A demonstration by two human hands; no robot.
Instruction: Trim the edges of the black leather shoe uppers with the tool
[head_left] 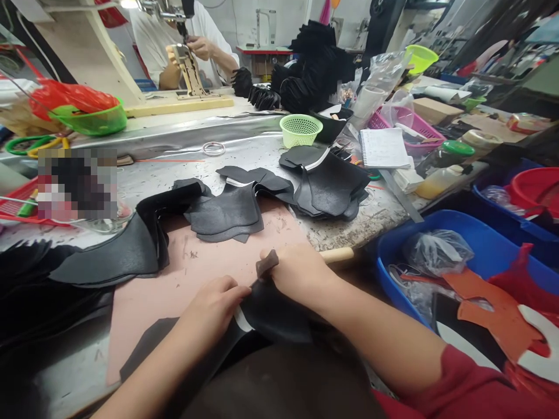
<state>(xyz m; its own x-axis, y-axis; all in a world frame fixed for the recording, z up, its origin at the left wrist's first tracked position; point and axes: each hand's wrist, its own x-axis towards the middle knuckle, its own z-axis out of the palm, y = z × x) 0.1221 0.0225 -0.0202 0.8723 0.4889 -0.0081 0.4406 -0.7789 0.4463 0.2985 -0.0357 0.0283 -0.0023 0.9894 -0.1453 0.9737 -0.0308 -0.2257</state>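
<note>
My right hand (301,270) is closed round a small hammer (267,263); its brown head sticks out to the left and its pale wooden handle (337,254) out to the right. The hammer head rests at the edge of a black leather piece (273,314) with a white strip. My left hand (212,311) pinches that piece at its left edge, fingers pressed together. Both hands work over a pink mat (196,267). Just beyond lie stacks of cut black leather pieces (229,212).
More black pieces (329,183) lie behind, with a green mesh basket (300,129), a notebook (384,148) and a glue bottle (439,181). Blue tubs (484,238) with bags and orange cutouts stand at the right. Another person (192,46) works at a sewing machine across the table.
</note>
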